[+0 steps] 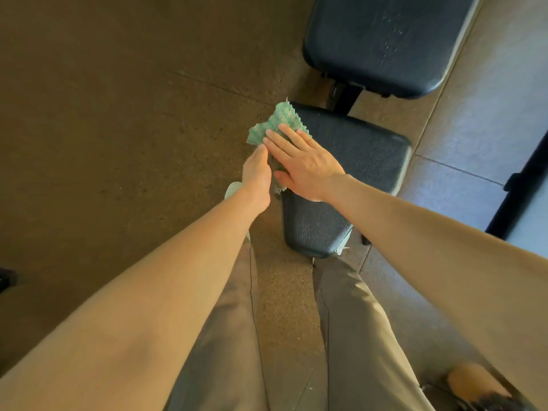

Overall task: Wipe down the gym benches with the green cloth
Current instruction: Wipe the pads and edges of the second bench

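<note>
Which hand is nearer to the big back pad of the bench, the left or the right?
Right. The right hand lies flat on the green cloth on the seat pad, short of the back pad; the left hand is farther, at the seat's left edge.

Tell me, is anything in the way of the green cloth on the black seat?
Nothing visible is. The right hand presses the green cloth flat at the left edge of the seat pad, the left hand is beside it, and the pad's bare top to the right holds nothing.
</note>
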